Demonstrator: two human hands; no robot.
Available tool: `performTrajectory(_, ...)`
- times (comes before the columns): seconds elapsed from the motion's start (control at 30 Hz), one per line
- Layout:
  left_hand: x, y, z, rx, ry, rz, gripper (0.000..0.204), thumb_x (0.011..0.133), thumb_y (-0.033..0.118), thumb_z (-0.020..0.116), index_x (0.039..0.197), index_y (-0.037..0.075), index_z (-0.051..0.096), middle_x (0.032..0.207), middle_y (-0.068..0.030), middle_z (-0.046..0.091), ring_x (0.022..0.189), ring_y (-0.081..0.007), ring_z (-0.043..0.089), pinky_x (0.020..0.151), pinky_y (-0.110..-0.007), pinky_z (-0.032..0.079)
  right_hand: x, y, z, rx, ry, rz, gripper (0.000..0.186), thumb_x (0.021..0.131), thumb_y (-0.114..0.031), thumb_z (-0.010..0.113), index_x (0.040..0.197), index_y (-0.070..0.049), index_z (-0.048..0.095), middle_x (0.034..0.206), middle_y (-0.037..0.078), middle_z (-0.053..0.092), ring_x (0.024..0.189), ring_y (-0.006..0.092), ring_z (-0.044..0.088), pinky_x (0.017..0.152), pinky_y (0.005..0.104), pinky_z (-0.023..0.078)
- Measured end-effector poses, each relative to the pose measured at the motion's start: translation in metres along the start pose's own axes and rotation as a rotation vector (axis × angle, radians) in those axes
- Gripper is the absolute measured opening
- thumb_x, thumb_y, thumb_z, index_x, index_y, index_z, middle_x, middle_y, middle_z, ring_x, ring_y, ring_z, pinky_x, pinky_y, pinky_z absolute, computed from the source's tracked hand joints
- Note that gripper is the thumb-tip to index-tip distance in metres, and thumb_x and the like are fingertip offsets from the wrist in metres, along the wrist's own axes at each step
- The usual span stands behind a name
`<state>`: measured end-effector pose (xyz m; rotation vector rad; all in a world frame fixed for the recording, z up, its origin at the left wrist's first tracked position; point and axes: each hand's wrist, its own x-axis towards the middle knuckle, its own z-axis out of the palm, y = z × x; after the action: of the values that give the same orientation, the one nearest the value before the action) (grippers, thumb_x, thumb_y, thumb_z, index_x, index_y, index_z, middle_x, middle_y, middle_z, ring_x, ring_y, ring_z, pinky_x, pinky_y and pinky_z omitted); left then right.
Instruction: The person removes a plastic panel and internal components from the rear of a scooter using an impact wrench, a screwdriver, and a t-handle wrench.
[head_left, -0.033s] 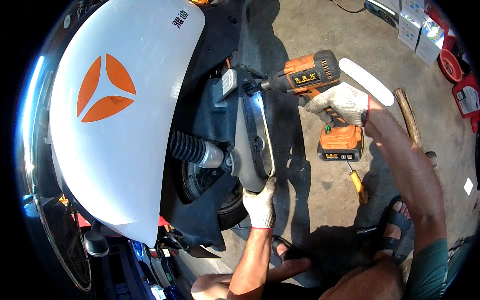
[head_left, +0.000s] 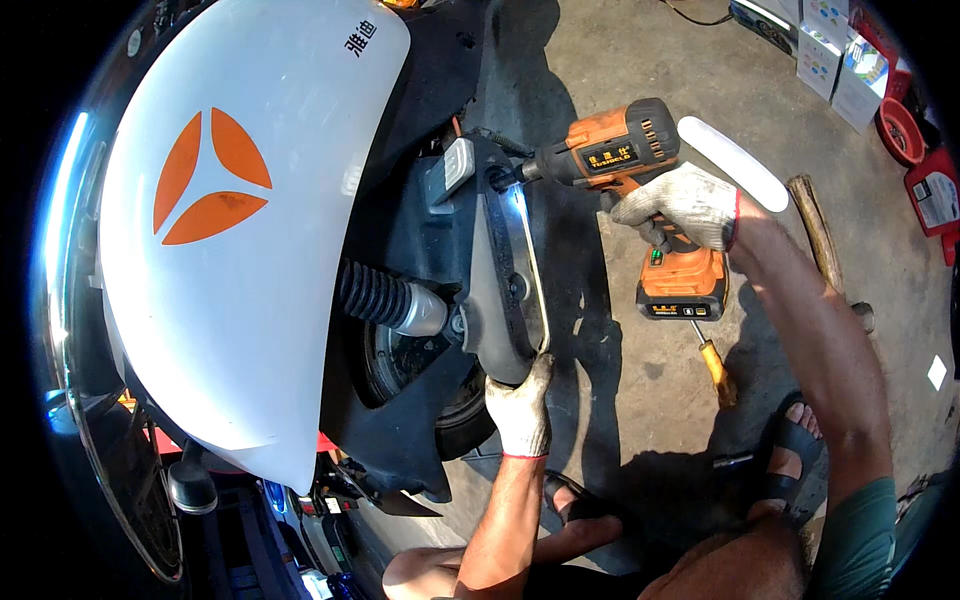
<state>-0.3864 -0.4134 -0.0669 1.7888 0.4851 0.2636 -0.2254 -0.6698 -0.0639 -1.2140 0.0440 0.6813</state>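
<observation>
My right hand, in a white knit glove with a grey palm, is closed round the handle of an orange and black cordless impact wrench. Its socket end enters a round recess at the far end of a long dark grey swingarm cover. A light on the tool shines on the cover there. My left hand, also gloved, grips the near rounded end of that cover. Beside it sit a black-and-silver shock absorber and the partly hidden wheel.
A scooter's white body panel with orange marks fills the left. On the concrete floor lie a yellow-handled screwdriver, a white curved strip and a wooden stick. Cartons and a red jug stand at far right.
</observation>
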Motion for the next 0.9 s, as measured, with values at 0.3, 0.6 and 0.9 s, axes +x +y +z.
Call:
performTrajectory(0.3,-0.001,0.003,0.002,0.009,0.009,-0.017,0.046,0.073,0.0,0.071,0.117,-0.001,0.056,0.11,-0.0072,0.063,0.093,-0.0164,0.061,0.087,-0.029,0.047,0.003,0.005,-0.004,0.018,-0.034,-0.06,0.013,0.074,-0.011,0.068,0.083,-0.004,0.062,0.058,0.001,0.053,0.048,0.0091,0.048,0.046,0.0253,0.039)
performTrajectory(0.6,-0.007,0.01,0.002,0.067,-0.007,-0.028,0.043,0.073,0.001,0.071,0.114,-0.003,0.057,0.106,-0.0069,0.062,0.09,-0.0156,0.06,0.084,-0.028,0.047,0.002,0.009,-0.003,-0.009,-0.045,-0.072,0.016,0.074,-0.01,0.068,0.088,-0.004,0.063,0.061,0.0,0.054,0.048,0.0086,0.048,0.047,0.0247,0.041)
performTrajectory(0.9,-0.038,0.018,0.015,0.016,-0.058,-0.112,0.029,0.073,0.006,0.074,0.1,-0.002,0.065,0.093,-0.0049,0.067,0.081,-0.0113,0.06,0.075,-0.026,0.048,-0.046,0.067,-0.001,0.259,0.07,-0.166,0.024,0.078,-0.012,0.07,0.099,-0.003,0.062,0.066,0.0,0.056,0.053,0.0078,0.053,0.046,0.021,0.041)
